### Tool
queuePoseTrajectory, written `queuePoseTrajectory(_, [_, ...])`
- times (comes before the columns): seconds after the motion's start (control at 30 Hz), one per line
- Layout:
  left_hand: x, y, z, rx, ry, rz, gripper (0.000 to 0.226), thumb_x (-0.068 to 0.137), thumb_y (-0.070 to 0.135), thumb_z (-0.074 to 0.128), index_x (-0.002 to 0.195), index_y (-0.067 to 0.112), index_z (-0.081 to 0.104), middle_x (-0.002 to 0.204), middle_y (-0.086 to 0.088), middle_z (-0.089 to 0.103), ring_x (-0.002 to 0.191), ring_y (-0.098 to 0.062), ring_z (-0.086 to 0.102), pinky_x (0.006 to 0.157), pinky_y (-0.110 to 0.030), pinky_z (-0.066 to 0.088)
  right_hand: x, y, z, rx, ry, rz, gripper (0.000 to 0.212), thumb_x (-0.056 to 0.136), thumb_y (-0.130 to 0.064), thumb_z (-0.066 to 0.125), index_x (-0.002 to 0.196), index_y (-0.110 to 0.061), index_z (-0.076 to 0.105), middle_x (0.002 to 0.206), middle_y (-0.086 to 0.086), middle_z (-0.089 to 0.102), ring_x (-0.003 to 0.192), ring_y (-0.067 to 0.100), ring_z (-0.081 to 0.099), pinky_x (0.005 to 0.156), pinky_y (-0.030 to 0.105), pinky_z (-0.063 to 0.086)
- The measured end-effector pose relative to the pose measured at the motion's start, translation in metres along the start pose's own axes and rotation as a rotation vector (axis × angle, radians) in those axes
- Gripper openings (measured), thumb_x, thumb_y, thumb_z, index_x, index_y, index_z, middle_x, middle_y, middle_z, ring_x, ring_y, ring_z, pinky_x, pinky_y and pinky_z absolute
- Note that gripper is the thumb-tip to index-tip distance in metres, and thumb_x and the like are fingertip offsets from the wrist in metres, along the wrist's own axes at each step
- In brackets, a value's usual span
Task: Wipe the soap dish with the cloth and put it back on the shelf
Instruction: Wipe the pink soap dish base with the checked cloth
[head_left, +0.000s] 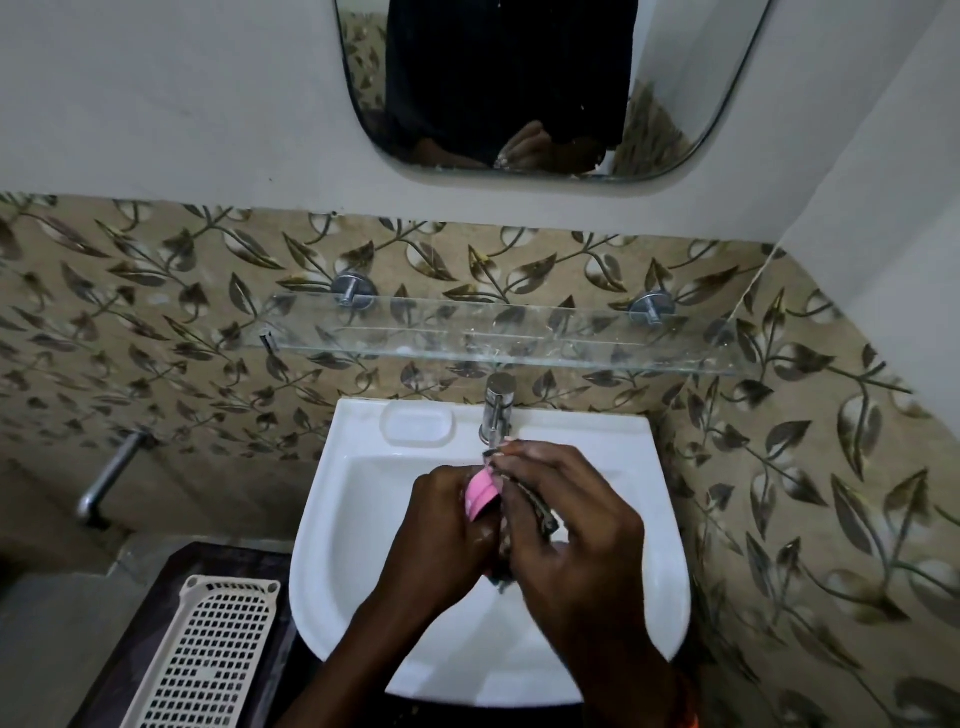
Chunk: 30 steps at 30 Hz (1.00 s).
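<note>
Pink soap dish (482, 493) is sitting over the sink (644, 530), just below the tap (496, 410), with the left hand (441, 535) curling round it. Right hand (566, 525) is pressing a dark cloth (545, 512) against the dish, fingers bent over it. Above the sink, the glass shelf (498, 338) is hanging bare.
</note>
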<state>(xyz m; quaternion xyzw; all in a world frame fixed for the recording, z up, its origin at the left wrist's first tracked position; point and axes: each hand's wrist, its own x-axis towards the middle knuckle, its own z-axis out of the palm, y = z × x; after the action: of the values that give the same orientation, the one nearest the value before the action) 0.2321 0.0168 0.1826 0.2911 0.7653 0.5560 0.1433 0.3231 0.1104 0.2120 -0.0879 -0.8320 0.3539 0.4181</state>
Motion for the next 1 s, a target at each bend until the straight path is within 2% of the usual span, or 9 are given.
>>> queuePoseTrajectory(0.07, [-0.002,0.002,-0.002,-0.062,-0.005,-0.008,0.023,0.084,0.015,0.06,0.063,0.007,0.06,0.052,-0.007,0.065,0.045,-0.022,0.066,0.042,-0.04,0.054,0.006,0.009,-0.004,0.0,0.04,0.09,0.014,0.09,0.0,0.072,0.101,-0.008,0.077,0.102,-0.001,0.075,0.102,0.011,0.07,0.09,0.029,0.056])
queuePoseTrajectory(0.2, [-0.001,0.01,-0.005,-0.044,0.057,0.058,0.029,0.083,0.012,0.065,0.057,0.018,0.055,0.047,0.008,0.05,0.046,-0.005,0.043,0.047,-0.023,0.037,0.003,0.008,-0.002,0.219,0.039,0.299,0.014,0.099,-0.016,0.066,0.108,-0.018,0.077,0.109,-0.011,0.076,0.109,0.009,0.07,0.09,0.032,0.058])
queuePoseTrajectory(0.37, [0.004,0.01,-0.006,0.033,0.015,0.097,0.015,0.075,0.027,0.057,0.061,0.023,0.056,0.052,0.013,0.056,0.054,0.002,0.05,0.05,-0.025,0.043,-0.013,0.006,0.008,0.077,-0.004,-0.041,0.029,0.09,0.006,0.064,0.116,-0.001,0.074,0.126,0.006,0.071,0.128,0.017,0.062,0.105,0.039,0.051])
queuePoseTrajectory(0.47, [0.001,0.001,-0.007,0.054,0.051,0.044,0.012,0.074,0.022,0.056,0.076,0.033,0.06,0.072,0.017,0.066,0.072,0.006,0.058,0.058,-0.027,0.052,-0.019,0.003,0.013,0.052,-0.086,-0.227,0.032,0.084,0.014,0.065,0.113,0.004,0.074,0.125,0.01,0.07,0.132,0.025,0.058,0.105,0.044,0.05])
queuePoseTrajectory(0.53, [0.002,0.003,-0.006,0.05,0.046,0.067,0.015,0.072,0.016,0.055,0.063,0.027,0.058,0.056,0.014,0.06,0.061,0.009,0.051,0.045,-0.024,0.044,-0.015,0.006,0.011,0.052,-0.103,-0.29,0.033,0.083,0.017,0.064,0.112,0.004,0.074,0.125,0.011,0.07,0.132,0.026,0.058,0.104,0.045,0.05])
queuePoseTrajectory(0.6, [0.002,0.012,-0.004,-0.011,0.043,0.078,0.02,0.072,0.009,0.054,0.057,0.021,0.06,0.048,0.01,0.058,0.051,0.007,0.05,0.04,-0.02,0.038,-0.01,0.011,0.011,0.051,-0.051,-0.271,0.034,0.082,0.019,0.065,0.11,0.003,0.076,0.123,0.009,0.072,0.129,0.023,0.06,0.106,0.045,0.049])
queuePoseTrajectory(0.67, [0.003,0.02,-0.003,-0.046,0.074,0.096,0.029,0.075,0.006,0.056,0.054,0.026,0.058,0.045,0.013,0.055,0.046,0.006,0.048,0.043,-0.016,0.036,-0.005,0.013,0.011,0.073,0.024,-0.194,0.031,0.083,0.017,0.065,0.107,0.001,0.077,0.12,0.006,0.073,0.125,0.02,0.064,0.106,0.044,0.049])
queuePoseTrajectory(0.83, [0.004,0.014,-0.007,-0.049,0.108,0.102,0.025,0.085,0.018,0.064,0.063,0.006,0.059,0.054,-0.015,0.056,0.049,-0.018,0.045,0.047,-0.04,0.043,-0.003,0.018,0.007,0.328,0.104,0.143,0.026,0.092,0.005,0.064,0.11,-0.008,0.077,0.119,-0.004,0.075,0.118,0.015,0.068,0.097,0.043,0.057])
queuePoseTrajectory(1.0, [0.006,0.015,-0.01,-0.062,0.098,0.09,0.016,0.072,0.028,0.053,0.062,0.015,0.055,0.049,0.003,0.05,0.051,-0.006,0.042,0.048,-0.027,0.037,-0.008,0.012,0.014,0.151,-0.015,-0.125,0.028,0.084,0.015,0.066,0.107,0.002,0.077,0.123,0.006,0.073,0.13,0.023,0.061,0.105,0.049,0.05])
